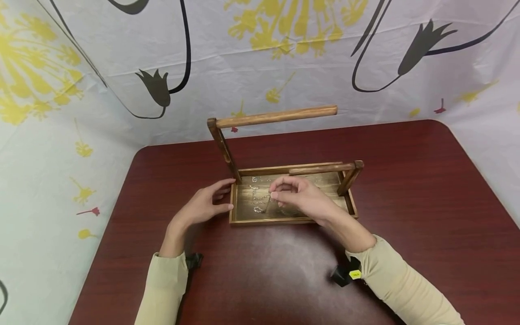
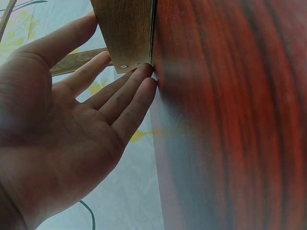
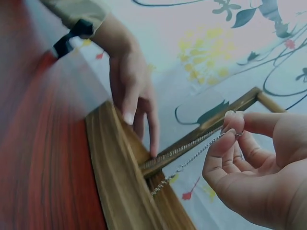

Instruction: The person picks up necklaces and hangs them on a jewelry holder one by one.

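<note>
A brown wooden jewelry stand has a shallow tray [image 1: 284,221] at its base. Between thumb and fingertips my right hand [image 1: 306,198] pinches a thin silver chain [image 3: 194,157], which hangs down into the tray. More silver jewelry [image 1: 254,192] lies at the tray's left side, too small to tell apart. My left hand [image 1: 205,203] rests against the tray's left end, thumb at the front corner and fingers further back. In the left wrist view its fingers are extended, touching the tray end [image 2: 125,36]. The right forearm hides part of the tray.
A tall post [image 1: 225,151] at the tray's left carries a long upper bar [image 1: 276,117]. On the right, a shorter post [image 1: 350,178] bears a lower bar [image 1: 321,169] just behind my right hand. The stand sits on a dark red table [image 1: 284,271] before a patterned cloth [image 1: 308,81].
</note>
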The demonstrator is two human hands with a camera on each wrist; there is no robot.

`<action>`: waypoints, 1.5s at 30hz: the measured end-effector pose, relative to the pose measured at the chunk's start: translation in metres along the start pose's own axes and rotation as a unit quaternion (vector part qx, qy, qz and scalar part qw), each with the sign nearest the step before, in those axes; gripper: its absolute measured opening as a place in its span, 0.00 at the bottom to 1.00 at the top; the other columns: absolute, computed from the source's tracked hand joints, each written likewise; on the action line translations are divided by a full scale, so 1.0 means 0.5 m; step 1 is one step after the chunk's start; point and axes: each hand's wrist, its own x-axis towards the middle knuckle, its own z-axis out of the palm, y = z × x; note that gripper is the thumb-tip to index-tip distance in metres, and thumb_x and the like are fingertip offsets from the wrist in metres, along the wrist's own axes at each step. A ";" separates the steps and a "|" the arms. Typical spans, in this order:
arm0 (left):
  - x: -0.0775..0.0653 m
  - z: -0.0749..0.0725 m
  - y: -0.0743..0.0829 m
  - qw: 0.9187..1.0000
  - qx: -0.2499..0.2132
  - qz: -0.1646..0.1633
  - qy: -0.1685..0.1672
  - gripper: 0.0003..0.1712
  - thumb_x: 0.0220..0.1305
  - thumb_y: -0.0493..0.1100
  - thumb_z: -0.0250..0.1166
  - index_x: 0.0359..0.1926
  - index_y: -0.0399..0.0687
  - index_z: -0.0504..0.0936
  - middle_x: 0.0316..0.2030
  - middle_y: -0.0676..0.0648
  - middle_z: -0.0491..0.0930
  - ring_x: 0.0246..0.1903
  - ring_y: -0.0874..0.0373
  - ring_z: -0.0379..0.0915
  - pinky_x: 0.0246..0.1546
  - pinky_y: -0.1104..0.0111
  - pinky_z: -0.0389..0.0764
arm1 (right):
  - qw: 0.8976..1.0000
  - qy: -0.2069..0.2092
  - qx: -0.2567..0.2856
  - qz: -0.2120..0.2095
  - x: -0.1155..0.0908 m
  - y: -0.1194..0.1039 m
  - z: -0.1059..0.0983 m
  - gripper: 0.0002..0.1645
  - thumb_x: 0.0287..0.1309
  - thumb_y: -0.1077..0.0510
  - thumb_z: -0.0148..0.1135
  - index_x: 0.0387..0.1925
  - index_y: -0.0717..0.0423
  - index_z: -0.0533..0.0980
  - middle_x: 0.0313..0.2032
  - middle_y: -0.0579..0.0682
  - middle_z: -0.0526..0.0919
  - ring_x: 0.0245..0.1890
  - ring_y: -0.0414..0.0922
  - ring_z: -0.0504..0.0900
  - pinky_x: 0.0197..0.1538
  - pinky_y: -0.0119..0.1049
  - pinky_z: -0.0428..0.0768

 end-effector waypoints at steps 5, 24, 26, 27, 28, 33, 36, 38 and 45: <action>-0.003 0.000 0.002 1.000 -0.002 -0.001 0.000 0.40 0.64 0.45 0.70 0.74 0.58 0.63 0.68 0.44 0.69 0.66 0.47 0.67 0.64 0.52 0.73 | 0.997 -0.016 0.078 0.009 -0.011 -0.020 0.010 0.09 0.64 0.64 0.64 0.45 0.61 0.78 0.41 0.54 0.78 0.33 0.41 0.75 0.38 0.30 0.79; 0.000 0.000 0.001 1.000 -0.003 0.002 -0.003 0.40 0.65 0.44 0.70 0.74 0.57 0.63 0.67 0.43 0.69 0.66 0.46 0.67 0.65 0.52 0.71 | 0.996 -0.018 0.060 -0.056 -0.043 -0.079 0.008 0.08 0.62 0.68 0.64 0.39 0.55 0.84 0.41 0.54 0.84 0.36 0.41 0.80 0.40 0.31 0.83; 0.000 0.000 0.001 1.000 -0.003 0.001 -0.003 0.40 0.65 0.44 0.70 0.74 0.57 0.63 0.67 0.43 0.69 0.66 0.47 0.67 0.65 0.52 0.71 | 0.997 -0.011 0.040 -0.060 -0.046 -0.086 0.006 0.08 0.62 0.67 0.65 0.40 0.54 0.85 0.41 0.52 0.85 0.36 0.42 0.81 0.40 0.32 0.83; 0.000 0.001 0.001 1.000 -0.003 0.001 -0.003 0.40 0.65 0.44 0.70 0.74 0.57 0.63 0.67 0.43 0.69 0.66 0.47 0.67 0.65 0.52 0.71 | 0.998 -0.008 0.031 -0.061 -0.048 -0.089 0.004 0.08 0.62 0.66 0.65 0.40 0.54 0.85 0.41 0.52 0.85 0.36 0.43 0.81 0.40 0.32 0.83; 0.000 0.001 0.001 1.000 -0.002 0.000 -0.002 0.40 0.65 0.44 0.70 0.74 0.58 0.63 0.67 0.43 0.69 0.66 0.47 0.67 0.65 0.52 0.71 | 0.998 -0.006 0.023 -0.064 -0.049 -0.093 0.003 0.08 0.62 0.66 0.65 0.41 0.55 0.85 0.41 0.52 0.86 0.36 0.43 0.81 0.39 0.33 0.83; -0.002 0.001 0.002 1.000 -0.003 0.002 -0.003 0.40 0.65 0.44 0.70 0.74 0.57 0.63 0.68 0.42 0.69 0.66 0.46 0.67 0.65 0.51 0.71 | 0.997 -0.003 -0.003 -0.082 -0.057 -0.115 -0.005 0.09 0.61 0.67 0.65 0.42 0.56 0.85 0.43 0.52 0.87 0.40 0.45 0.83 0.41 0.34 0.83; -0.001 0.000 0.003 1.000 -0.001 0.003 -0.003 0.40 0.65 0.44 0.70 0.74 0.57 0.63 0.67 0.42 0.69 0.66 0.46 0.67 0.65 0.52 0.71 | 0.995 -0.007 -0.012 -0.096 -0.063 -0.128 -0.010 0.11 0.60 0.67 0.65 0.43 0.56 0.86 0.44 0.52 0.87 0.44 0.46 0.83 0.44 0.34 0.82; -0.001 0.000 0.002 1.000 0.000 0.003 -0.002 0.40 0.65 0.44 0.70 0.74 0.56 0.63 0.67 0.42 0.70 0.66 0.46 0.67 0.65 0.52 0.71 | 0.994 -0.013 -0.010 -0.106 -0.065 -0.134 -0.013 0.11 0.60 0.68 0.65 0.43 0.56 0.85 0.44 0.53 0.87 0.46 0.48 0.83 0.46 0.35 0.82; -0.001 -0.001 0.001 1.000 0.004 -0.003 0.000 0.39 0.65 0.45 0.69 0.74 0.58 0.63 0.67 0.44 0.70 0.66 0.49 0.67 0.65 0.54 0.72 | 0.993 -0.018 -0.001 -0.114 -0.064 -0.142 -0.020 0.13 0.60 0.70 0.64 0.44 0.57 0.85 0.46 0.54 0.86 0.46 0.47 0.83 0.45 0.36 0.83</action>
